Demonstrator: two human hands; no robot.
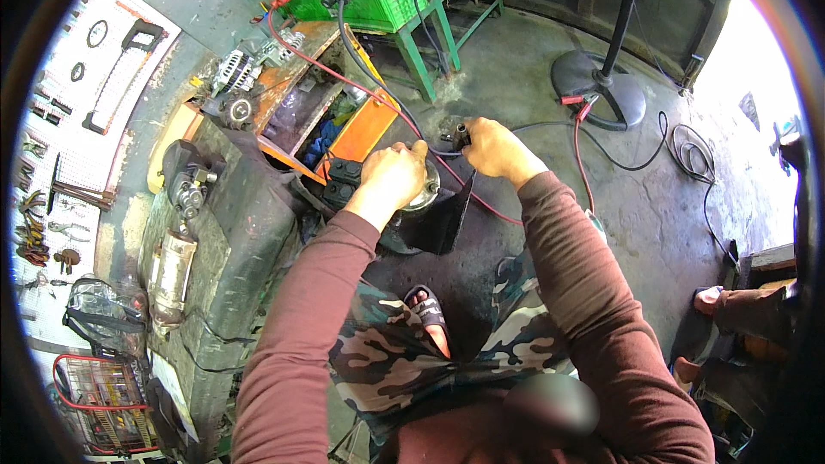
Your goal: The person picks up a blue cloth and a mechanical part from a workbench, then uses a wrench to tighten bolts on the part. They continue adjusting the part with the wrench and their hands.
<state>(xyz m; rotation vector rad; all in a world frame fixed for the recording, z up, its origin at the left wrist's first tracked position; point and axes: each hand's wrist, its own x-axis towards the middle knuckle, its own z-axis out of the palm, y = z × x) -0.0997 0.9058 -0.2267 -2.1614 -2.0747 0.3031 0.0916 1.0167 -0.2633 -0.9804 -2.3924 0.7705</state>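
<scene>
My left hand (395,174) is closed, its fingers curled over the top of a round silvery metal part (426,195). Under and beside that part is a black piece with a flat upright plate (455,215); its lower side lies in shadow. To the right, my right hand (500,151) is closed around a small dark metal piece (455,136) whose exact kind I cannot make out. A red cable (481,199) and a black cable (378,79) run close by both hands. Just left of my left hand sits a black box-shaped part (344,179).
An orange cabinet (365,125) and a dark workbench (225,232) bearing a cylindrical motor (174,271) stand on the left. Behind are a green crate (369,0) and a black stand base (632,103) with a red clamp (586,106). Another person's legs (748,314) show at right.
</scene>
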